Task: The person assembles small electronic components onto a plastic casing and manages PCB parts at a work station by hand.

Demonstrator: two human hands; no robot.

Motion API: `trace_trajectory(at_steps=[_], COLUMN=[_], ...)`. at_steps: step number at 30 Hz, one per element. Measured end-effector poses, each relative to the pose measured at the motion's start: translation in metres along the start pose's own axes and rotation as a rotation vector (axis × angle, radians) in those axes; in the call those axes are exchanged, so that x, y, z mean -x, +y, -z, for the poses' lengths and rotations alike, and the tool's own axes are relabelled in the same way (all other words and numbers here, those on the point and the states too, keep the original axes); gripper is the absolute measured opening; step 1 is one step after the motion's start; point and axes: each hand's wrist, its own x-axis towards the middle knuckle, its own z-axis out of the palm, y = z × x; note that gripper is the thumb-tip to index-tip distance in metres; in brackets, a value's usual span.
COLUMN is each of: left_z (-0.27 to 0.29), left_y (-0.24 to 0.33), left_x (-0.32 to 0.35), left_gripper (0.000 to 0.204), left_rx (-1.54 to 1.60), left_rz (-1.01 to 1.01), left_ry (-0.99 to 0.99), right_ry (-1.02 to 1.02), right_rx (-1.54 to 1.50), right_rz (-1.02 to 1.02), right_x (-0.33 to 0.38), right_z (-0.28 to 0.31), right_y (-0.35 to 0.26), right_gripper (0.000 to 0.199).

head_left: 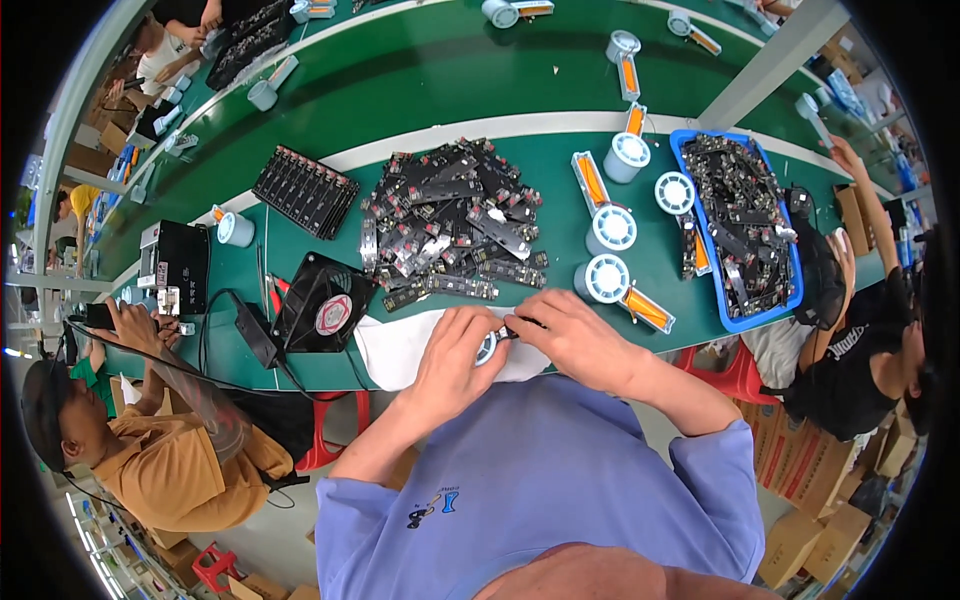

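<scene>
Fitting work, I'd judge — left hand [458, 345] has its grip clamped on a pale-blue fan part [487, 349], nearside of the circuit-board pile [450, 215]; right hand [572, 335] pinches a small dark piece [508, 332] — likely calls for steady alignment.

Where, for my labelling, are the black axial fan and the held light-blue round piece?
Black axial fan [333, 314]: head view, round hub label.
Light-blue round piece [487, 348]: head view, exposed rim.
</scene>
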Motion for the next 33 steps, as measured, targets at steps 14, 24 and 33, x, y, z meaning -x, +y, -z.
trace_trajectory(at_steps=[14,24,33], left_z=[0.004,-0.037,-0.045], left_y=[-0.007,-0.041,-0.044], left_x=[0.062,0.054,0.054], left_gripper=[0.043,0.043,0.034], left_rx=[-0.204,-0.052,-0.073], left_rz=[-0.462,-0.246,-0.201], left_ry=[0.320,0.184,0.248], right_ry=[-0.027,0.232,0.365], right_rx=[0.013,0.196,0.177], right_rz=[0.000,-0.322,-0.593], right_x=[-0.018,-0.268,-0.392], right_z=[0.080,0.060,-0.003], right_y=[-0.013,0.182,0.265], right_gripper=[0.036,0.012,0.018])
